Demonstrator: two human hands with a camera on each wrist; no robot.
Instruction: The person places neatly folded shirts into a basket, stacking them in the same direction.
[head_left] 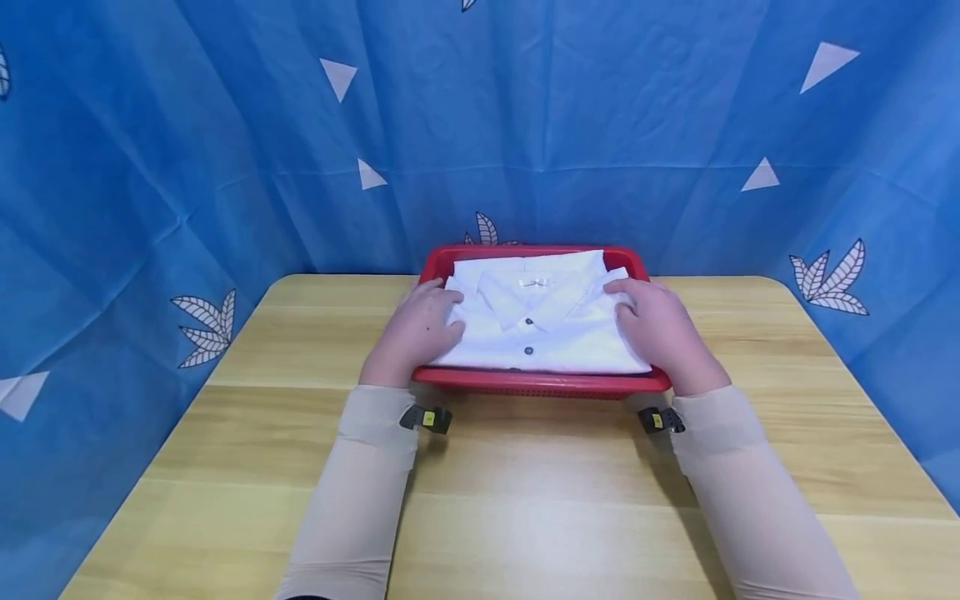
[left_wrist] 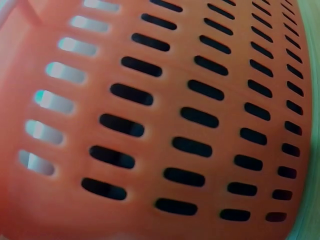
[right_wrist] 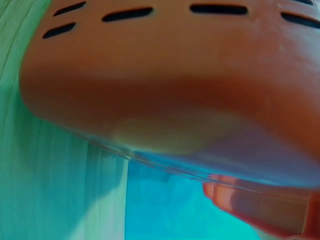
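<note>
A folded white shirt [head_left: 570, 333] with a collar and dark buttons lies face up in a red plastic basket [head_left: 540, 382]. At the shirt's left side, my left hand [head_left: 422, 329] reaches over the basket rim, its thumb and index finger apart on the cloth. My right hand [head_left: 663, 329] is at the opposite side, with index fingertip and thumb touching the shirt near its raised right corner. Its other fingers are hidden. The left wrist view shows the slotted basket wall [left_wrist: 165, 110]; the right wrist view shows the wall's rounded lower part [right_wrist: 150, 65].
The basket stands at the far edge of a light wooden table [head_left: 525, 500]. Behind and on both sides hangs a blue curtain [head_left: 540, 108] with white triangles and leaf prints. Both forearms, with wrist cameras, extend over the table in front of the basket.
</note>
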